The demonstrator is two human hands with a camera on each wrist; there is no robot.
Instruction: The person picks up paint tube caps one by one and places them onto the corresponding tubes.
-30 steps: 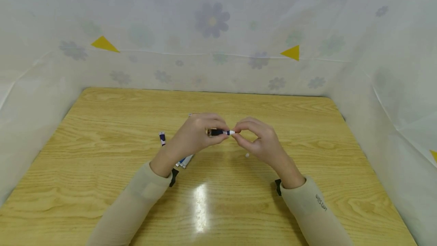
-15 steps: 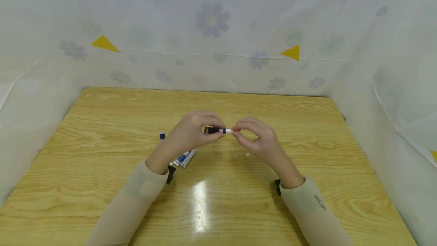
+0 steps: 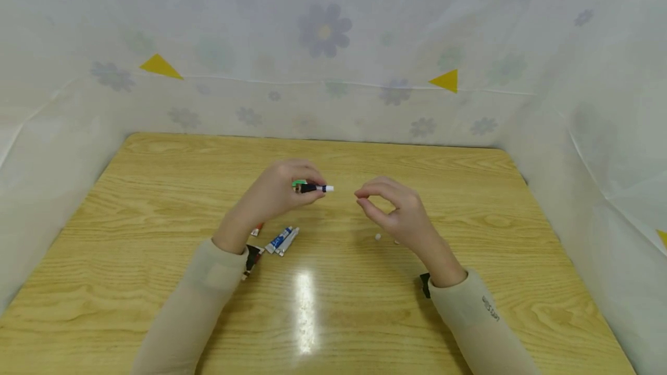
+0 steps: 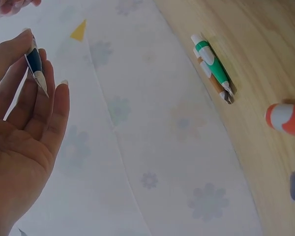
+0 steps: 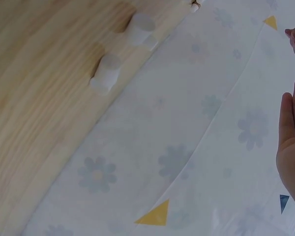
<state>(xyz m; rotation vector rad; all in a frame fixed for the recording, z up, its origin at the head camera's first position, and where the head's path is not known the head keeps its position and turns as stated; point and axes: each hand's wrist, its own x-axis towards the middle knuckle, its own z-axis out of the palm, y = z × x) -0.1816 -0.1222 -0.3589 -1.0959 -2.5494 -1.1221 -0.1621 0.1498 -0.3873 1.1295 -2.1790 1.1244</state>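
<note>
The left hand [image 3: 276, 192] covers most of the small dark tube [image 3: 312, 188] it holds, and part of a green-capped tube [image 3: 299, 183] behind it. An orange tube [image 4: 286, 119] is cut off by the left wrist view's edge. Whether the right hand [image 3: 393, 210] pinches anything is too small to tell.

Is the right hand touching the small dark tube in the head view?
No: the right hand is apart from the small dark tube, which the left hand holds alone, with bare table between them.

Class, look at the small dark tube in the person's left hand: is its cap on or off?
Off. The dark tube in the left hand shows a bare white nozzle.
</note>
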